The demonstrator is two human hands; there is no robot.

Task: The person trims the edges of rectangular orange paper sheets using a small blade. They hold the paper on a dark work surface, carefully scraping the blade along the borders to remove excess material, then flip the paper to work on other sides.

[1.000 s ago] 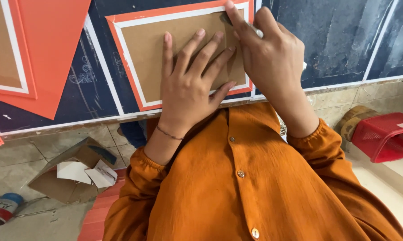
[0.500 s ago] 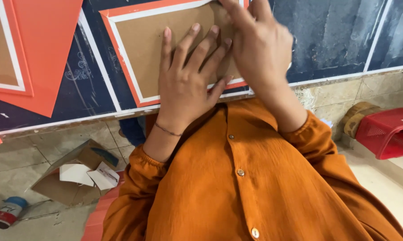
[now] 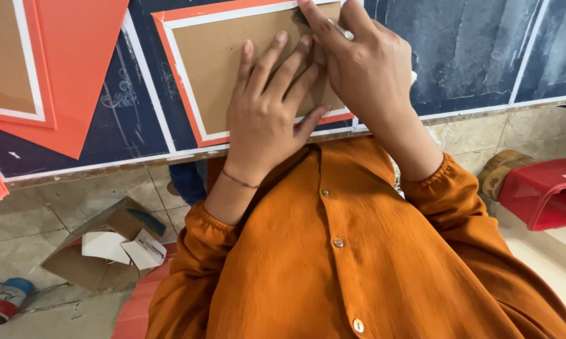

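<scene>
A brown cardboard sheet (image 3: 217, 59) lies on an orange sheet with a white border (image 3: 170, 37), on a dark blue work surface (image 3: 132, 107). My left hand (image 3: 267, 116) lies flat on the cardboard with its fingers spread. My right hand (image 3: 364, 69) is closed around a thin silvery tool (image 3: 341, 29), whose tip meets the cardboard near its top right corner. My orange sleeves and shirt fill the lower part of the view.
Another orange sheet with a brown panel (image 3: 51, 75) lies at the left of the surface. On the tiled floor below sit an open cardboard box (image 3: 101, 251), a tape roll (image 3: 4, 301) and a red plastic basket (image 3: 546, 191).
My right hand with the tool has moved slightly along the cardboard's top right area. The left hand stays pressed flat, and the view has shifted a little.
</scene>
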